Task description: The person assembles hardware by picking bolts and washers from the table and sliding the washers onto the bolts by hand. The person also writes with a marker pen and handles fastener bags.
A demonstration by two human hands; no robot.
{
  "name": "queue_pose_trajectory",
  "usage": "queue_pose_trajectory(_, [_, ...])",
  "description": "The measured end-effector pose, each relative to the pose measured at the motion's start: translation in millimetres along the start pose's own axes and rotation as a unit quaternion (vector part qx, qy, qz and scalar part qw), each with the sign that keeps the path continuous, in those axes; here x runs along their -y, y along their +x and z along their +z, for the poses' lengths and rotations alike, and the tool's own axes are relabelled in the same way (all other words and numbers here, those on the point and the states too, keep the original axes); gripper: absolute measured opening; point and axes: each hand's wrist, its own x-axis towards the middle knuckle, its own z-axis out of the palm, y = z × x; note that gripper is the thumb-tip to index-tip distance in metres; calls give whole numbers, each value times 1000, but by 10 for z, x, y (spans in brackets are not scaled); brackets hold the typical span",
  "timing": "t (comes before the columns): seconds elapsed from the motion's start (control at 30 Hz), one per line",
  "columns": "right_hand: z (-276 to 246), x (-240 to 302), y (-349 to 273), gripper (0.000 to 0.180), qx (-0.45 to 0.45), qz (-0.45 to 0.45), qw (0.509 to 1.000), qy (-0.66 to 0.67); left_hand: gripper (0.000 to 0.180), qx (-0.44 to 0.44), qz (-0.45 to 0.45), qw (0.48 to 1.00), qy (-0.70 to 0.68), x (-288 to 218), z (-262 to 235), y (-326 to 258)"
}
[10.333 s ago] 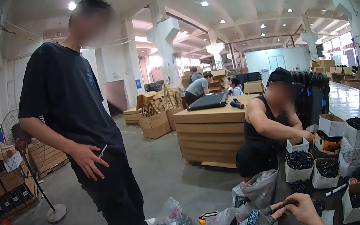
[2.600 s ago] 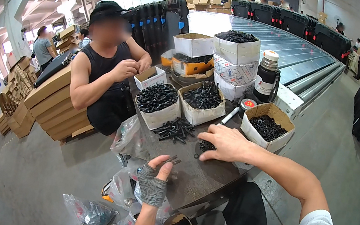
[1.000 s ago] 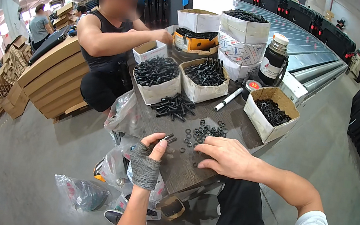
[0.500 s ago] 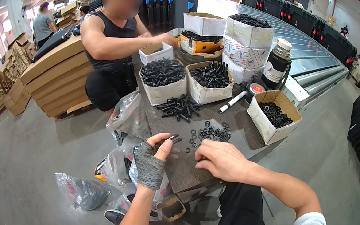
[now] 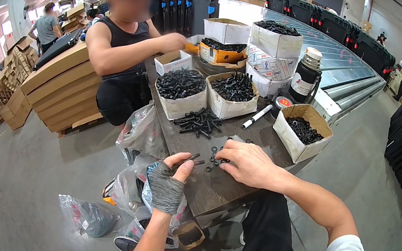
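Observation:
My left hand (image 5: 167,181), in a grey fingerless glove, is closed around a pair of short black pins (image 5: 197,160) that stick out past the thumb and forefinger. Bent over the table to its right is my bare right hand (image 5: 248,162). Its fingertips are drawn together among loose black rings (image 5: 213,155), and whatever they pinch is hidden. The palm and wrist cover part of the ring pile. Farther off lies a heap of similar black pins (image 5: 199,122), in front of two white cartons of black parts (image 5: 182,86) (image 5: 233,89).
A carton of black rings (image 5: 304,132), a white marker (image 5: 257,117), a round tin (image 5: 283,103) and a black flask (image 5: 307,75) stand on the right. Across the table a person (image 5: 129,44) reaches toward an orange-edged box (image 5: 222,53). Plastic bags (image 5: 87,215) lie on the floor.
My right hand has shifted slightly up the table and over the ring pile, covering more of it. My left hand still holds the pins. The other person's arm has lifted.

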Motion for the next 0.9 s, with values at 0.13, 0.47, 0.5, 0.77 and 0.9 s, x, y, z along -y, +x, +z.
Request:
queue_pose_trajectory(0.13, [96, -35, 94, 19, 29, 5, 1000, -6, 26, -30, -4, 999, -40, 34, -56, 8])
queue_pose_trajectory(0.47, [217, -8, 91, 15, -4, -60, 991, -116, 22, -19, 15, 999, 23, 18, -34, -50])
queue_pose_trajectory(0.5, [244, -32, 74, 15, -6, -60, 991, -118, 22, -18, 14, 999, 27, 10, -19, -56])
queue_pose_trajectory(0.77, [110, 59, 238, 19, -25, 142, 931, 336, 24, -28, 31, 999, -11, -64, 87, -86])
queue_pose_trajectory(0.9, [227, 120, 229, 20, -25, 117, 871, 476, 21, -38, 24, 998, -44, -92, 128, -80])
